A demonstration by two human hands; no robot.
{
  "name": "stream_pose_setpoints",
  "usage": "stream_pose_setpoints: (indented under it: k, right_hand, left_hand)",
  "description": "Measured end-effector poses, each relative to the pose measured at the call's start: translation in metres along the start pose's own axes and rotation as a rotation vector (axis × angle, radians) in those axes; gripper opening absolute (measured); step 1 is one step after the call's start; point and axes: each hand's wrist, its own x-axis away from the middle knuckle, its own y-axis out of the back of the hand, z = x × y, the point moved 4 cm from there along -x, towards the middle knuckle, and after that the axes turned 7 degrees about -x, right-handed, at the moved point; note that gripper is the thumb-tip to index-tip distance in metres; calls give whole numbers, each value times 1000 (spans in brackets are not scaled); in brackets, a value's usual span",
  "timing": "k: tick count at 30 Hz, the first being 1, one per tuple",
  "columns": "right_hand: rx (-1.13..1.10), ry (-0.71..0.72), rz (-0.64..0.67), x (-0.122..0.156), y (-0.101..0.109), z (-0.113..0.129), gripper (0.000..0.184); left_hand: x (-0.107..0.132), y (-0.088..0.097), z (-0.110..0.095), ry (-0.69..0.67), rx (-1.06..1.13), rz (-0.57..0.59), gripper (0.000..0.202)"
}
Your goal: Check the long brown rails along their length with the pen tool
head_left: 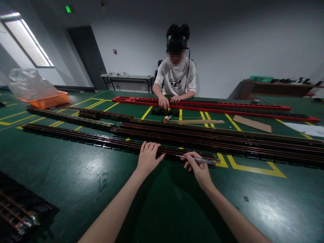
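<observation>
Far left, an orange basket (54,99) holds plastic (32,82); left hand (149,157) splayed on black strip (88,137), right hand (198,168) gripping slim tool (205,161).

1. Tabletop (83,172): deep green, patterned with yellow lines (258,171), some single, some paired.
2. Near strip (118,144): black, striped lengthwise in copper-brown (glossy enough to flash white along its edge).
3. Tool (206,161): greyish, see-through handle.
4. Long frames (310,119): bright red, with black between the rails.
5. Basket (54,100): orange.
6. Co-worker's T-shirt (187,76): white, black chest print.
7. Cardboard piece (253,124): light brown.
8. Door (87,50): dark grey.
</observation>
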Motion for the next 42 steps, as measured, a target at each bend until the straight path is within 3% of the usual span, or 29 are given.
stream_pose_setpoints:
  k: [19, 42]
  right_hand:
    - [-5, 0, -4, 1, -2, 2, 34]
    - [-4, -6, -2, 2, -2, 3, 33]
  left_hand:
    - [1, 2, -5, -40, -42, -33, 27]
    - [1, 3, -6, -52, -85, -1, 39]
